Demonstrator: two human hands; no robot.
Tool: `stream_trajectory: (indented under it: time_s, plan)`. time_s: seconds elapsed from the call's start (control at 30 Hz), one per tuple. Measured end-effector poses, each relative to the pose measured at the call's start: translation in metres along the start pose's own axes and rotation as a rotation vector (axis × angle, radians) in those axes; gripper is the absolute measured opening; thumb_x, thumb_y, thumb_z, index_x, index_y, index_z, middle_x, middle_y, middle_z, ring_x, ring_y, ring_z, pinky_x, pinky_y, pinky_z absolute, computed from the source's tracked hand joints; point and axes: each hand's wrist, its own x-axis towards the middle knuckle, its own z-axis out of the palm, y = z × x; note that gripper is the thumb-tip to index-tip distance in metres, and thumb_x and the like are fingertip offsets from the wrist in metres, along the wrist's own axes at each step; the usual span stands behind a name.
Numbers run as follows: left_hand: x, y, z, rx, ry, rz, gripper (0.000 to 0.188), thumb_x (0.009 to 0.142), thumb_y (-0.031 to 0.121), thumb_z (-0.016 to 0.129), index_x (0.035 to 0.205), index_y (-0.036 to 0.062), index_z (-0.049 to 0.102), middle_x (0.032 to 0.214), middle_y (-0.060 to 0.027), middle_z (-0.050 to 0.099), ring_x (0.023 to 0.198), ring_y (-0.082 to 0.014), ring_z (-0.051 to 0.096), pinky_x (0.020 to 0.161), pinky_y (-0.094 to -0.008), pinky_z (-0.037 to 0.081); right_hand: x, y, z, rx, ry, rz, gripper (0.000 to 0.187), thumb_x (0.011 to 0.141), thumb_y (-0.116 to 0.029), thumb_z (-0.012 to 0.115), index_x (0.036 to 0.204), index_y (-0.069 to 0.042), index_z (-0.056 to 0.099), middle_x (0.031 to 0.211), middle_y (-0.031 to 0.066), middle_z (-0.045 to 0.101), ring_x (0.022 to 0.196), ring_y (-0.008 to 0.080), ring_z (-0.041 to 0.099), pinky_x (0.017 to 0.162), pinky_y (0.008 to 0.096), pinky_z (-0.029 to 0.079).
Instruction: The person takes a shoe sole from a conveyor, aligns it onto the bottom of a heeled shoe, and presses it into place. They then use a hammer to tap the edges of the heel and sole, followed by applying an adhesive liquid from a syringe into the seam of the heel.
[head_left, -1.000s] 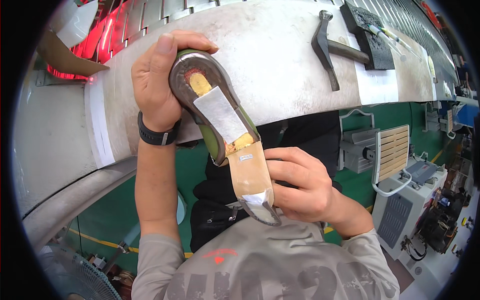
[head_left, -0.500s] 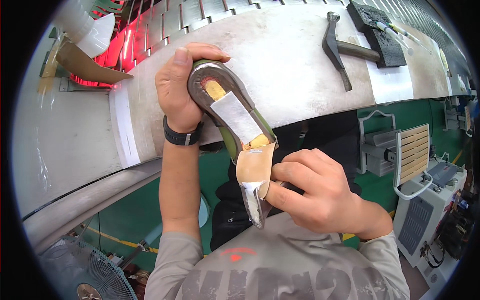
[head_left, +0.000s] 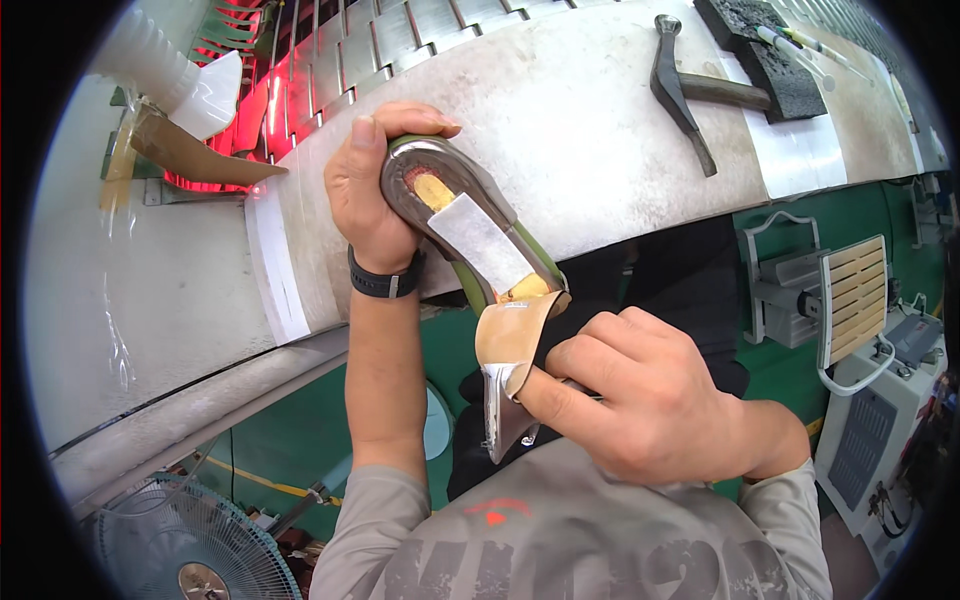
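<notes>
Slanting down from the left hand (head_left: 375, 195) toward the right hand (head_left: 640, 400), the shoe (head_left: 480, 181) hangs in the air across the bench's near edge. The left hand is clasped around its rounded far end, thumb on the outer side. A white pad (head_left: 482, 243) lies along the middle of the shoe, between the two grips, with yellow patches at both its ends. At the shoe's near end a tan flap (head_left: 510, 330) bends over, and the right hand pinches its edge; those fingertips are partly hidden. A shiny grey piece (head_left: 505, 420) dangles below that pinch. A black wristband (head_left: 385, 280) circles the wrist just behind the left grip.

Beyond the grips stretches the pale bench (head_left: 570, 130). Farther off to their right, a hammer (head_left: 725, 91) rests with its handle against a black block (head_left: 790, 85). A cardboard strip (head_left: 200, 150) curves left of the left hand; a fan (head_left: 195, 530) stands lower left.
</notes>
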Motion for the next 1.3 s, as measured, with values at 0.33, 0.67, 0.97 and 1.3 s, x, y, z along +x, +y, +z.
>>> stream_trajectory:
  time_s: [0.33,0.67,0.97,1.3]
  plan:
    - [-0.003,-0.001,0.000,-0.038,0.048,-0.029,0.061,0.115,0.037,0.039,0.098,-0.0108,0.073,0.101,-0.0245,0.072,0.096,-0.0290,0.071,0.090,-0.0397,0.055,0.018,-0.006,0.002,0.015,0.015,-0.026,0.040,0.074,-0.009,0.071,0.113,0.003,0.071,0.077,0.0027,0.048,0.064,0.0174,0.052,0.057,0.0324,0.040]
    - [0.003,-0.006,-0.002,-0.113,0.111,-0.063,0.061,0.117,0.036,0.037,0.096,-0.0097,0.072,0.100,-0.0240,0.072,0.095,-0.0289,0.070,0.091,-0.0395,0.054,0.037,-0.001,0.006,0.053,0.044,-0.045,0.037,0.075,-0.008,0.072,0.109,0.004,0.068,0.078,0.0037,0.050,0.065,0.0179,0.055,0.057,0.0326,0.042]
    - [-0.005,0.001,0.007,-0.004,0.093,-0.114,0.062,0.117,0.035,0.035,0.096,-0.0087,0.074,0.097,-0.0208,0.074,0.092,-0.0269,0.068,0.089,-0.0380,0.052,0.028,0.010,-0.006,0.165,0.059,-0.019,0.042,0.075,-0.004,0.081,0.115,0.001,0.067,0.088,0.0100,0.063,0.074,0.0293,0.066,0.063,0.0396,0.054]
    - [-0.009,0.011,0.017,-0.061,0.089,-0.120,0.057,0.118,0.034,0.039,0.100,-0.0067,0.074,0.100,-0.0174,0.074,0.094,-0.0223,0.069,0.089,-0.0347,0.054,0.009,0.018,-0.020,0.144,0.016,0.108,0.041,0.081,0.000,0.081,0.120,-0.004,0.070,0.103,0.0099,0.069,0.092,0.0310,0.070,0.075,0.0398,0.058]
